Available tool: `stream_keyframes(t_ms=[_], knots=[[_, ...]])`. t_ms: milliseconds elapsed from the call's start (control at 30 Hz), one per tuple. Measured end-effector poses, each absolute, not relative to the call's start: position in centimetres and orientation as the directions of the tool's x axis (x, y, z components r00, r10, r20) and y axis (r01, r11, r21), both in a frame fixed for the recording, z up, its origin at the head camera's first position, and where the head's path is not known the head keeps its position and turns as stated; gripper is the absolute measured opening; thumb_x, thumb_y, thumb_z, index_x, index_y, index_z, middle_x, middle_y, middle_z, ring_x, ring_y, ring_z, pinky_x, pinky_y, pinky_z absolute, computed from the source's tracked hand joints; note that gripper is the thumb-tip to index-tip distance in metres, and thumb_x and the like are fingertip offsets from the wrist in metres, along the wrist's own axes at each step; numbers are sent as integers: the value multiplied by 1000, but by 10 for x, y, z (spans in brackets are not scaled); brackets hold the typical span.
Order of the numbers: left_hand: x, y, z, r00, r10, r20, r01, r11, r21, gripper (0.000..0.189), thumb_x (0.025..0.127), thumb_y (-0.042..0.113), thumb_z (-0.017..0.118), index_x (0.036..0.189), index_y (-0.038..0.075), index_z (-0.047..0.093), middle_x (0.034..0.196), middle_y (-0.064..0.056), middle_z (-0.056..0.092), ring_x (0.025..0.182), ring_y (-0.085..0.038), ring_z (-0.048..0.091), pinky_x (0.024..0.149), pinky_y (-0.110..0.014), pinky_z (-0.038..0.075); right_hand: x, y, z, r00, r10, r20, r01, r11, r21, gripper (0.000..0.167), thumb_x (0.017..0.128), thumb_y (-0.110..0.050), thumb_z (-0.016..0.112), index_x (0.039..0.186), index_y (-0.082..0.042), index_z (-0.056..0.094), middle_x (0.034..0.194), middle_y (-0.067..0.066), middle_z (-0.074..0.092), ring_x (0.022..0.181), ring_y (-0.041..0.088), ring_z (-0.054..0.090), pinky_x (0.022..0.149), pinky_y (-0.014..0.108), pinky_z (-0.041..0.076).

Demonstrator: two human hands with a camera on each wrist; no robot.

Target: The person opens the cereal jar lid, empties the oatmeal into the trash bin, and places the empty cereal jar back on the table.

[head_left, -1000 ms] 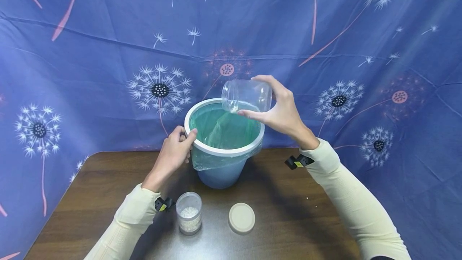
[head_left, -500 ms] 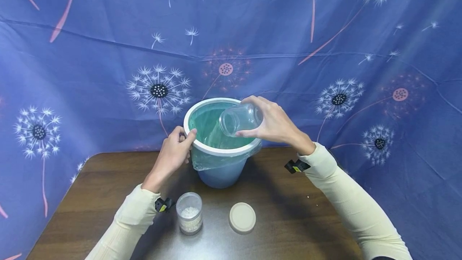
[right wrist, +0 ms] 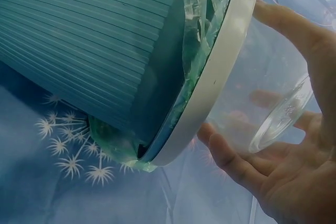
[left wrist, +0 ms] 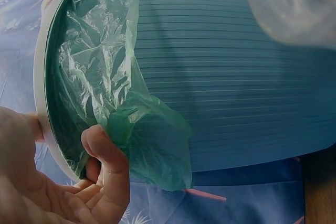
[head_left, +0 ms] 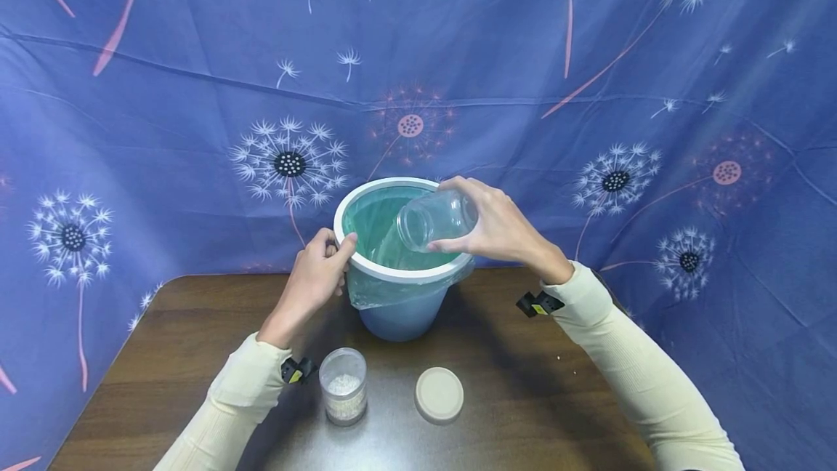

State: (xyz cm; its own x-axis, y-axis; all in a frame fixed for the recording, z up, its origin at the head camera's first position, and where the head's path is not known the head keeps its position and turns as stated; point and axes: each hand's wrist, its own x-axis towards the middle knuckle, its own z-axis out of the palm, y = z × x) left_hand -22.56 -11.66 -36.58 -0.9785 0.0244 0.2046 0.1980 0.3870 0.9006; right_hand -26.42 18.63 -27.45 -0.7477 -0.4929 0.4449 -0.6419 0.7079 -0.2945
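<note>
My left hand (head_left: 317, 267) grips the white rim (head_left: 418, 276) of a blue ribbed trash can (head_left: 400, 317) at its left side, thumb over the top. A thin green trash bag (left wrist: 100, 51) lines the can and folds down over its outside. With fingers and thumb around its body, my right hand (head_left: 500, 227) holds a clear jar (head_left: 441, 218) tilted over the opening, its mouth facing left and down. In the right wrist view the jar's base (right wrist: 281, 116) sits near my palm and its mouth end is hidden behind the rim.
Nearer to me on the brown wooden table (head_left: 523, 413) stand another clear jar (head_left: 343, 387), partly filled with white grains, and a round beige lid (head_left: 439, 395). A few white specks lie at the right. A blue dandelion-print cloth (head_left: 196, 129) hangs behind the table.
The right hand has lowered the jar into the can's opening, tipping its mouth further down. White bits seen at its mouth earlier no longer show. The left hand stays at the rim.
</note>
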Motion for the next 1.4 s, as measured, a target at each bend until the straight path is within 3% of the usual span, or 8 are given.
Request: stream_keyframes(t_ms=[633, 733, 833, 933, 1000, 1100, 1400], knots=[[-225, -117, -369, -979, 22, 204, 196, 384, 902, 45, 110, 52, 55, 100, 8, 51, 79, -9, 62, 58, -25, 61, 54, -37, 56, -254, 186, -250, -719, -488, 494, -668, 680, -301, 80, 69, -57, 98, 135, -24, 65, 122, -2, 70, 104, 20, 65, 84, 45, 54], [-226, -116, -368, -979, 18, 202, 194, 380, 904, 44, 110, 51, 55, 100, 8, 51, 79, -10, 62, 59, -26, 61, 54, -38, 57, -254, 185, -245, -676, -459, 577, -697, 653, -298, 82, 69, -51, 100, 137, -21, 65, 127, 0, 70, 109, 21, 66, 89, 46, 54], [-227, -116, -368, -980, 16, 199, 190, 382, 904, 44, 110, 51, 55, 100, 8, 52, 79, -9, 62, 61, -31, 63, 55, -39, 57, -255, 181, -249, -588, -379, 715, -752, 582, -310, 84, 69, -40, 102, 139, -13, 64, 132, 5, 70, 113, 23, 67, 93, 45, 55], [-227, -116, -366, -979, 18, 201, 192, 380, 905, 43, 110, 49, 55, 100, 7, 51, 79, -10, 62, 63, -35, 64, 55, -39, 57, -255, 175, -257, -556, -366, 746, -766, 575, -288, 84, 69, -38, 102, 137, -9, 63, 127, 7, 70, 106, 23, 69, 86, 42, 58], [-227, -116, -366, -979, 21, 203, 196, 377, 905, 41, 110, 47, 56, 100, 7, 51, 79, -10, 62, 63, -35, 64, 56, -39, 57, -254, 173, -265, -589, -407, 698, -740, 619, -263, 83, 70, -44, 100, 135, -9, 62, 124, 8, 69, 98, 24, 68, 79, 42, 58], [-227, -117, -366, -979, 22, 204, 197, 380, 904, 40, 110, 45, 56, 100, 7, 52, 78, -10, 62, 61, -34, 64, 55, -38, 57, -252, 171, -272, -660, -459, 595, -686, 691, -228, 84, 68, -55, 98, 132, -14, 62, 121, 5, 69, 99, 24, 67, 79, 44, 57], [-226, -117, -367, -978, 16, 206, 196, 386, 902, 45, 110, 51, 56, 101, 7, 52, 78, -9, 62, 59, -32, 63, 54, -37, 56, -253, 175, -276, -754, -378, 537, -619, 683, -388, 79, 66, -55, 99, 121, -16, 59, 120, 3, 73, 100, 22, 70, 79, 43, 56]])
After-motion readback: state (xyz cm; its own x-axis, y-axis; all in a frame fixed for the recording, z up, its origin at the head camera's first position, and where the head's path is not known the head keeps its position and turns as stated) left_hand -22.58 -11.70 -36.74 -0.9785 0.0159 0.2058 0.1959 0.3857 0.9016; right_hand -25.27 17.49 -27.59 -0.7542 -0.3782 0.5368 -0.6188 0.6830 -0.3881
